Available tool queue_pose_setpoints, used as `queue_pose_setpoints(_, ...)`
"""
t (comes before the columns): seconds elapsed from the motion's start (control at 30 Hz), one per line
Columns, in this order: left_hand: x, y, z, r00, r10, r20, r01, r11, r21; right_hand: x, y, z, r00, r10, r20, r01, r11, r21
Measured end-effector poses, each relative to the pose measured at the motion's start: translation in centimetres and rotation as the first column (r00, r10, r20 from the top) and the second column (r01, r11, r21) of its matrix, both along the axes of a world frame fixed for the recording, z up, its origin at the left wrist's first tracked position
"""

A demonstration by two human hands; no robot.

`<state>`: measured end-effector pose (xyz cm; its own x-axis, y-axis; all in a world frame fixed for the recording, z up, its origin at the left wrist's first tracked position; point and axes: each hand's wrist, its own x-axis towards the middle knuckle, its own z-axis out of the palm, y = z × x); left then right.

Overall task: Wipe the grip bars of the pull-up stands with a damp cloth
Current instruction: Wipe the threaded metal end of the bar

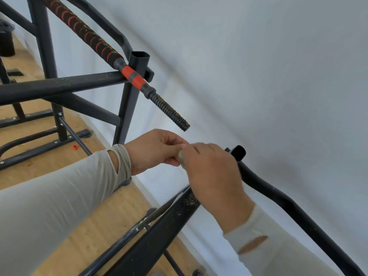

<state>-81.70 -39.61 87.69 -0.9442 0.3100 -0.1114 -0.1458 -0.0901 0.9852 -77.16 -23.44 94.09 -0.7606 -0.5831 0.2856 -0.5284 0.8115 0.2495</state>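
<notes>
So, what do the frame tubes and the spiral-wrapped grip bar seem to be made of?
Frame tubes: probably steel with a matte black coat; the open upright end looks hollow and thin-walled. Grip bar: seemingly black foam or rubber with a red spiral, dull, speckled with yellowish dust; its bare ribbed end could be threaded metal or plastic.

The grip bar [103, 49] lies across the far pull-up stand [129, 96], its end jutting out past the upright toward the wall [268, 76]. Below that end, both hands meet just above the near stand [278, 200], which runs alongside the wall.
</notes>
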Motion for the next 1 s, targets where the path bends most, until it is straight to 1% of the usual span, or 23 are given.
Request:
queue_pose_setpoints(0.07, -0.2, -0.1, 0.0, 1.000, -0.017, 0.011, 0.017, 1.000, -0.004, -0.8, -1.1, -0.5, 1.000, 0.008, 0.015, -0.007, 0.998, -0.069)
queue_pose_setpoints(0.13, -0.3, -0.1, 0.2, 0.999, -0.038, 0.024, 0.038, 0.999, -0.004, -0.5, -0.9, -0.4, 0.998, -0.015, 0.063, 0.021, 0.995, -0.096)
queue_pose_setpoints(0.27, -0.2, 0.5, 0.8, 1.000, -0.022, 0.010, 0.023, 0.999, -0.050, 1.7, 2.2, 0.6, 0.993, -0.072, 0.097, 0.076, 0.996, -0.045)
queue_pose_setpoints(0.37, 0.0, 0.8, 0.5, 1.000, -0.008, 0.028, 0.009, 0.999, -0.042, 3.0, 4.3, 2.4, 0.975, -0.161, 0.153, 0.159, 0.987, 0.028)
queue_pose_setpoints(0.43, 0.2, 0.8, 0.3, 0.999, -0.003, 0.033, 0.003, 1.000, -0.013, 3.4, 5.4, 3.8, 0.936, -0.250, 0.250, 0.239, 0.968, 0.072)
queue_pose_setpoints(0.5, 0.3, 0.6, 0.2, 1.000, -0.006, 0.025, 0.006, 1.000, 0.003, 3.4, 6.4, 4.7, 0.879, -0.311, 0.362, 0.326, 0.945, 0.019)
queue_pose_setpoints(0.6, 0.7, 0.5, 0.2, 1.000, -0.013, 0.021, 0.013, 1.000, 0.011, 3.1, 6.8, 4.1, 0.840, -0.330, 0.431, 0.380, 0.924, -0.032)
queue_pose_setpoints(0.7, 1.0, 0.5, 0.3, 0.999, 0.019, 0.049, -0.021, 0.999, 0.043, 2.8, 5.7, 2.7, 0.841, -0.300, 0.450, 0.385, 0.916, -0.110)
queue_pose_setpoints(0.8, 1.2, 0.4, 0.2, 0.993, 0.082, 0.081, -0.088, 0.994, 0.072, 1.6, 3.6, 1.7, 0.840, -0.221, 0.495, 0.382, 0.890, -0.251)
queue_pose_setpoints(0.87, 1.4, 0.2, 0.2, 0.991, 0.094, 0.097, -0.105, 0.988, 0.114, 0.2, 1.8, 1.4, 0.844, -0.169, 0.509, 0.376, 0.863, -0.336)
queue_pose_setpoints(0.93, 1.7, 0.1, 0.2, 0.990, 0.099, 0.101, -0.113, 0.982, 0.154, -1.1, 0.3, 1.4, 0.830, -0.128, 0.543, 0.392, 0.828, -0.402)
queue_pose_setpoints(1.0, 1.9, 0.1, 0.2, 0.988, 0.116, 0.104, -0.132, 0.977, 0.170, -1.4, 0.1, 1.4, 0.801, -0.095, 0.591, 0.413, 0.803, -0.430)
